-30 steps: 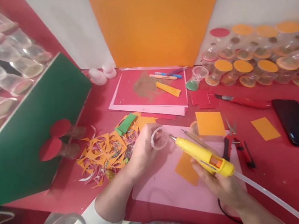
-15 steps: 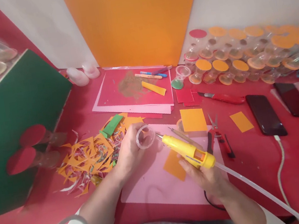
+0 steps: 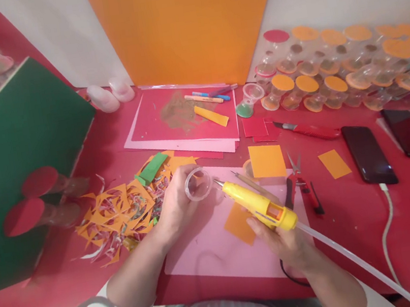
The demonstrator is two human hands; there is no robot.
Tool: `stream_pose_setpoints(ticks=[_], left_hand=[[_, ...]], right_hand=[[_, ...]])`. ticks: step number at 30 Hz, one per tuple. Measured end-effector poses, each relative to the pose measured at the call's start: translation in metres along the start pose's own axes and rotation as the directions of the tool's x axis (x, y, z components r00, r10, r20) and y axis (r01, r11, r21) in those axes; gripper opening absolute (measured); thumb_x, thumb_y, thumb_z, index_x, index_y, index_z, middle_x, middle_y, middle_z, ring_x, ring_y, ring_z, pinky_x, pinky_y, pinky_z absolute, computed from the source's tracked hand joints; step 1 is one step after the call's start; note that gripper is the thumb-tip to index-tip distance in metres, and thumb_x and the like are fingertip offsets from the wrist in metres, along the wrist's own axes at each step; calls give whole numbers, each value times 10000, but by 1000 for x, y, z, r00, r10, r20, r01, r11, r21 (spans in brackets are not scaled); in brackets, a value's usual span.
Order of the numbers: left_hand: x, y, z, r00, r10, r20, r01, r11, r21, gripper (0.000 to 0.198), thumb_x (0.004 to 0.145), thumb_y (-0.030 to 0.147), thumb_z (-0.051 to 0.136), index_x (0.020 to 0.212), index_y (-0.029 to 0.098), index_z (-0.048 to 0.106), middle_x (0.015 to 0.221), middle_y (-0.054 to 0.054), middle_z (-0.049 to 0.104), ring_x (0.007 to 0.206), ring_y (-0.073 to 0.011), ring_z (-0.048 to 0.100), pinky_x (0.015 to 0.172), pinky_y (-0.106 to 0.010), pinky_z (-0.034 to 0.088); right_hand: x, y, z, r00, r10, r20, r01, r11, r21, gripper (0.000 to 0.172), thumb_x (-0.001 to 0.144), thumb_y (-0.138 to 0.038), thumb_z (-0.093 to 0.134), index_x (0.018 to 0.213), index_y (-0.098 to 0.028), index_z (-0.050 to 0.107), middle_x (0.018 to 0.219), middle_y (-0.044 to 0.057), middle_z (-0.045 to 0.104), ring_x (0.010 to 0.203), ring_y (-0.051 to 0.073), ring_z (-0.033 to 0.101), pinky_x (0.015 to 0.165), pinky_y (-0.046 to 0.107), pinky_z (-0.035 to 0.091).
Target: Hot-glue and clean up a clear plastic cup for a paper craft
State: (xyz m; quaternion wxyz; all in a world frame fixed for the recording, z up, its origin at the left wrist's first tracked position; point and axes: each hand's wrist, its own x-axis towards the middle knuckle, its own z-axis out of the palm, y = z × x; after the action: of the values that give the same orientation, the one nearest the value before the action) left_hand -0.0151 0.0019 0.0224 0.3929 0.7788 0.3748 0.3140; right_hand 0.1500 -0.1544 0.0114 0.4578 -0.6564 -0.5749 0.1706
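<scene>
My left hand (image 3: 175,201) is closed around a clear plastic cup (image 3: 199,184), its round rim tipped up toward me. In my right hand (image 3: 280,242) is a yellow hot glue gun (image 3: 257,204), with a long clear glue stick (image 3: 353,252) trailing from its back end. The gun's metal nozzle points left, close to the cup's rim; whether they touch I cannot tell. Under both hands lies a pink sheet (image 3: 205,256), with an orange paper square (image 3: 240,222) on it, partly behind my right hand. My left fingertips are hidden behind the cup.
Orange paper scraps (image 3: 121,212) pile up left of my hand. A stack of orange squares (image 3: 267,160), snips (image 3: 296,181), a red cutter (image 3: 309,130) and a phone (image 3: 369,154) lie to the right. Clear cups with orange discs (image 3: 306,84) line the back; a green board (image 3: 29,164) stands left.
The view has shifted slightly. Both hands keep their holds, and the glue gun's nozzle stays close to the cup's rim.
</scene>
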Motion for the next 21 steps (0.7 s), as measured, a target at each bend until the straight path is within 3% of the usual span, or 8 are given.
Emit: stream_pose_setpoints(ticks=[3,6,11,14,18,21], left_hand=[[-1,0,0,998,-47,-39,48,999,24,226,793,321,643,976,226,550,879,-10,678,683,-140,623,626,-267,487],[-1,-2,0,998,-47,-52,49,998,31,234,770,318,658,962,228,560,833,-1,678,657,-140,614,610,-265,491],[-7,-6,2,999,25,-23,-26,998,-56,283,758,294,702,1001,231,574,904,-20,714,774,-169,675,694,-280,539],[-12,-2,5,998,45,41,-39,989,-141,278,759,267,716,995,226,577,908,-31,719,776,-171,684,701,-284,552],[-22,8,10,992,53,118,-11,944,-331,243,753,281,737,919,212,573,909,-59,701,783,-191,690,679,-301,569],[-31,14,13,985,102,138,-23,876,-481,246,781,278,745,948,209,579,947,-76,692,836,-206,698,726,-326,585]], right_hand=[[1,-1,1,1000,-2,-18,3,1000,24,354,928,-305,604,1275,-235,589,1093,124,724,1098,310,692,933,463,594],[-1,1,1,997,-3,-81,11,996,90,328,924,-245,617,1252,-251,607,1078,111,728,1072,294,702,919,461,602],[-4,0,-2,990,72,-124,-25,937,348,246,920,-211,650,1161,-261,645,995,64,757,838,210,749,683,295,648],[-4,-6,-6,987,142,-79,-90,882,463,230,932,-254,651,1160,-289,651,1026,41,767,833,187,745,683,266,636],[1,-20,-12,979,201,30,-187,831,523,245,965,-346,601,1187,-262,662,974,54,761,567,132,650,486,229,560],[9,-31,-11,978,207,-23,-177,885,431,256,962,-409,594,1135,-245,688,807,28,730,490,125,580,426,229,512]])
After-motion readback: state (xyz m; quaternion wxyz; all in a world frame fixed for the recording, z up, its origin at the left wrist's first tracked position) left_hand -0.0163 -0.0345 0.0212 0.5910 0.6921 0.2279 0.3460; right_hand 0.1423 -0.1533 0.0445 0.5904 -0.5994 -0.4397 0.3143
